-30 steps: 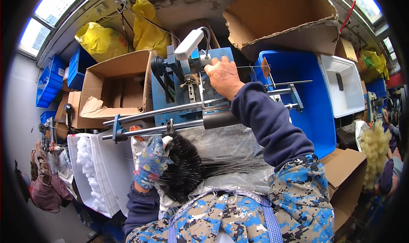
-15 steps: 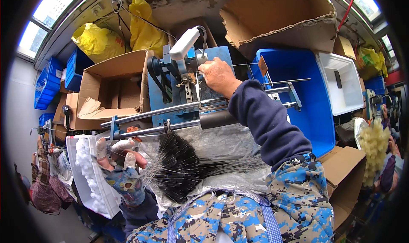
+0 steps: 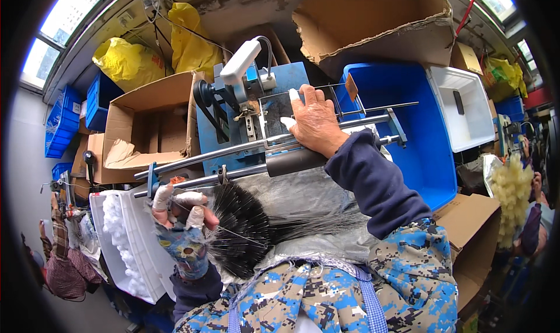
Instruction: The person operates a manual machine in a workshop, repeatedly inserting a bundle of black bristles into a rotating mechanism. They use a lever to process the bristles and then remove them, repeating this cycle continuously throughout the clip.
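My left hand point(image 3: 185, 211), with taped fingertips, is curled closed at the left end of the metal rails. A thin wire point(image 3: 240, 236) runs from its fingers across a bundle of black-bristled wire brushes point(image 3: 238, 225) on my lap; their pale stems fan out to the right. My right hand point(image 3: 318, 123) lies palm down over the dark sliding block point(image 3: 291, 162) and rails point(image 3: 224, 152), fingers apart. White tape covers its thumb and index fingertip. To its left is the head of a blue machine point(image 3: 252, 114) with a white lamp point(image 3: 241, 63). What lies under the palm is hidden.
A cardboard box point(image 3: 150, 123) stands left of the machine, a blue bin point(image 3: 429, 158) and a white tray point(image 3: 466, 111) to its right. At my left is a white container point(image 3: 153, 239) of white fluffy pieces. People point(image 3: 70, 263) work at both sides.
My right hand has moved from beside the machine head back toward me and right, its fingers spreading. My left hand has shifted slightly right, and a thin wire now shows from it.
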